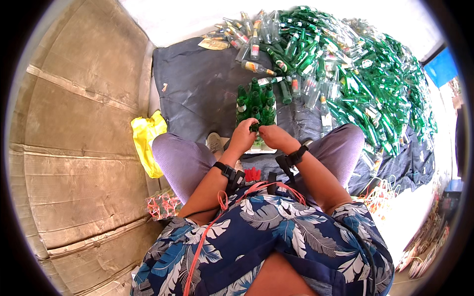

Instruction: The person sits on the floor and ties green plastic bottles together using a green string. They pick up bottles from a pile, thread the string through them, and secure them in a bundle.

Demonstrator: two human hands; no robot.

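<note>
My left hand point(245, 129) and my right hand point(271, 134) meet between my bent knees, fingers curled around the top of a green bottle point(254, 127) at the near end of a group. Several green glass bottles point(268, 109) stand upright, packed together on a white base point(269, 148) that is mostly hidden by them and my hands. What exactly my fingertips grip on that bottle is too small to make out. Below my hands, small red pieces point(252, 174) lie in front of my lap, and pink string point(221, 198) loops over my shirt.
A large pile of loose green and clear bottles point(370, 84) covers the dark sheet point(192, 79) at back and right. A cardboard wall point(74, 138) runs along the left, with a yellow bag point(147, 148) beside it. Tangled cord point(380, 197) lies at my right.
</note>
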